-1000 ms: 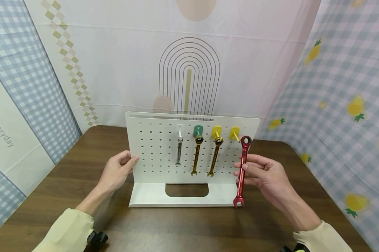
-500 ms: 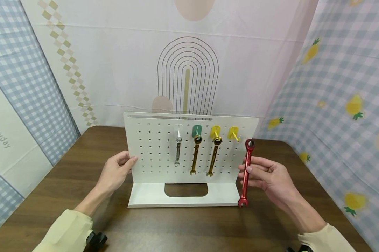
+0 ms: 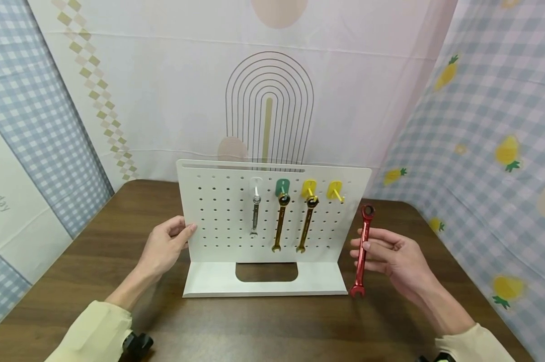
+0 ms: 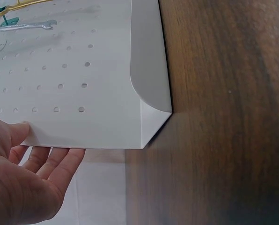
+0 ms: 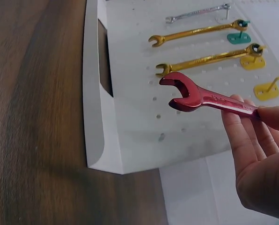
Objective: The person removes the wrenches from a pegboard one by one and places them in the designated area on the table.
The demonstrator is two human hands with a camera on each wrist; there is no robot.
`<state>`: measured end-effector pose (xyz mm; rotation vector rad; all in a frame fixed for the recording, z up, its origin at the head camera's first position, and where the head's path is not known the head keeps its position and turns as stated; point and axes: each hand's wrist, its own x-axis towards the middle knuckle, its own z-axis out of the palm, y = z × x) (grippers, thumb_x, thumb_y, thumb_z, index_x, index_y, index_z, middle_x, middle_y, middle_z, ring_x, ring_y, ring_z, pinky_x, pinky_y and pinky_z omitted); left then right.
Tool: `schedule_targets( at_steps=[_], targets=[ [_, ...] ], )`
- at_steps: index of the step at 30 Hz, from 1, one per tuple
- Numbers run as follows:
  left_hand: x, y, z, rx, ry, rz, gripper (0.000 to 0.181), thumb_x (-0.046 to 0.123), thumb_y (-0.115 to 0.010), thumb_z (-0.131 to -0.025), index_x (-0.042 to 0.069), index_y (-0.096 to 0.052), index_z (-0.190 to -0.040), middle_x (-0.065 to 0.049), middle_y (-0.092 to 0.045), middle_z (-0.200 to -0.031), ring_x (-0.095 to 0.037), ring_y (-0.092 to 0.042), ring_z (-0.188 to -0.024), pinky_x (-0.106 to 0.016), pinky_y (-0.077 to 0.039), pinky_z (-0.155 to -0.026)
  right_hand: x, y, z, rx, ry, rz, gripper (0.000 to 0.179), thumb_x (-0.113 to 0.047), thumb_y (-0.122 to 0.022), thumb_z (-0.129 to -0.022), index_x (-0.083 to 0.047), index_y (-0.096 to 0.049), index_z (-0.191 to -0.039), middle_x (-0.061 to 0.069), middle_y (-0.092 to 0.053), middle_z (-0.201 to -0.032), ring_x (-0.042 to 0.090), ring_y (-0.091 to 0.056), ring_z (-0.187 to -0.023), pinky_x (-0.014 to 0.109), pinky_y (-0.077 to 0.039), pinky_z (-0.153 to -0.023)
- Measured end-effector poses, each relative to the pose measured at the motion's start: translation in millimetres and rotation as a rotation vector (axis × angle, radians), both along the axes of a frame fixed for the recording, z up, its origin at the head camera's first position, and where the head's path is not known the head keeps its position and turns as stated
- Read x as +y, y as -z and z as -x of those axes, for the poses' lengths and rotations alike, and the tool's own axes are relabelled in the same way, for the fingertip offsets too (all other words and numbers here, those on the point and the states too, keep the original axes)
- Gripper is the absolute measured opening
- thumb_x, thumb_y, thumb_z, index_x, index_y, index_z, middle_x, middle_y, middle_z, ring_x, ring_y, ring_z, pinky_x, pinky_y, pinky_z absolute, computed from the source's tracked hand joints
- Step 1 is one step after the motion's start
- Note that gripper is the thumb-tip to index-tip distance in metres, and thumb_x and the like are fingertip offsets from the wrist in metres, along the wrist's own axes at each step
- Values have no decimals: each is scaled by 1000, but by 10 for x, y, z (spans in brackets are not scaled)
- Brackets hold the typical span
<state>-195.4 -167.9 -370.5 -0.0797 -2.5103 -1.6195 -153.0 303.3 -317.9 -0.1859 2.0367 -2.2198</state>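
My right hand (image 3: 396, 256) pinches a red combination wrench (image 3: 362, 254) between thumb and fingers, ring end up, just right of a white pegboard stand (image 3: 222, 221). The wrench's open end (image 5: 188, 93) shows large in the right wrist view. My left hand (image 3: 165, 246) grips the board's left edge, thumb on the front face and fingers behind. From a white hook (image 3: 256, 187) hangs a small silver wrench (image 3: 255, 218). One gold wrench (image 3: 280, 226) hangs on a green hook (image 3: 282, 186), another gold wrench (image 3: 305, 226) on a yellow hook (image 3: 308, 188). The rightmost yellow hook (image 3: 334, 190) is bare.
The stand rests on a dark wooden table (image 3: 254, 327), its base lip (image 3: 263, 289) facing me. A pale printed cloth (image 3: 172, 100) hangs behind it. Blue checked cloths flank the table, the right cloth (image 3: 476, 201) bearing yellow fruit prints.
My right hand has drawn the red wrench rightward and slightly down, away from the rightmost yellow hook and past the board's edge. My left hand keeps its grip on the board.
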Motion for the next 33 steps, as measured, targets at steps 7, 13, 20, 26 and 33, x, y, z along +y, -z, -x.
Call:
schedule_targets(
  at_steps=[7, 13, 20, 26, 33],
  targets=[
    [-2, 2, 2, -2, -3, -2, 22, 23, -64, -108, 1, -68, -104, -4, -59, -76, -16, -58, -77, -30, -63, -84, 115, 68, 21, -5, -4, 11, 25, 1, -63, -104, -16, -77, -116, 5, -81, -108, 21, -80, -95, 39, -68, -82],
    [-6, 3, 9, 0, -6, 11, 23, 24, -64, -108, 2, -68, -103, -4, -58, -75, -14, -56, -74, -29, -63, -83, 209, 114, 36, -31, 10, 22, 26, 1, -63, -104, -17, -78, -116, 5, -81, -109, 22, -80, -95, 42, -68, -84],
    [-10, 3, 10, 1, -6, 22, 23, 24, -64, -108, 2, -68, -105, -8, -60, -78, -18, -61, -81, -32, -64, -85, 295, 158, 49, -39, 15, 5, 27, 0, -62, -105, -19, -78, -115, 3, -82, -108, 20, -80, -96, 38, -68, -82],
    [-12, -2, 2, 12, -9, 36, 24, 24, -65, -108, 2, -67, -100, -9, -59, -76, -18, -60, -77, -31, -64, -83, 381, 187, 50, -44, 20, -3, 27, 0, -61, -105, -20, -78, -115, 2, -81, -109, 20, -80, -97, 37, -68, -81],
    [-15, -6, -24, 22, 0, 34, 24, 22, -64, -108, 0, -66, -100, -9, -60, -78, -17, -62, -82, -29, -65, -83, 491, 225, 55, -52, 44, -35, 28, -1, -61, -106, -22, -78, -114, 0, -82, -108, 18, -80, -96, 35, -68, -80]
  ],
)
